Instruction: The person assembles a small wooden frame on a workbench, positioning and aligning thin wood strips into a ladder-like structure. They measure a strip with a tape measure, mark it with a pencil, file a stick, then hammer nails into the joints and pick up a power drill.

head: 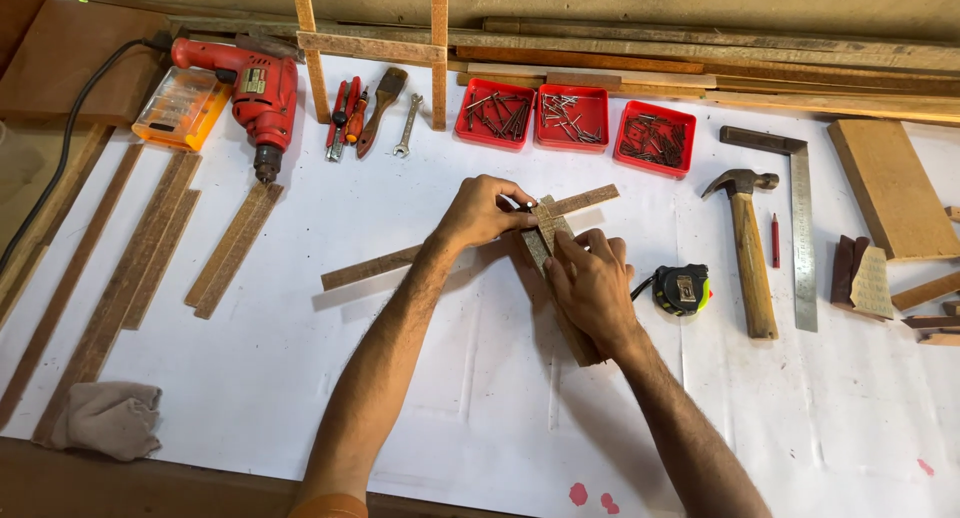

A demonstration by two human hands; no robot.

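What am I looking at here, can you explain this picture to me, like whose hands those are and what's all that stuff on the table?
This is one picture from a camera worn on a person's head, looking down at their own two bare hands over a white-covered workbench. The left hand and right hand press on two thin wooden strips laid crosswise; the left pinches something small at the crossing, too tiny to identify. Around them lie a red drill, three red trays of nails, a hammer, a tape measure, a steel square, spare wooden strips and a rag.
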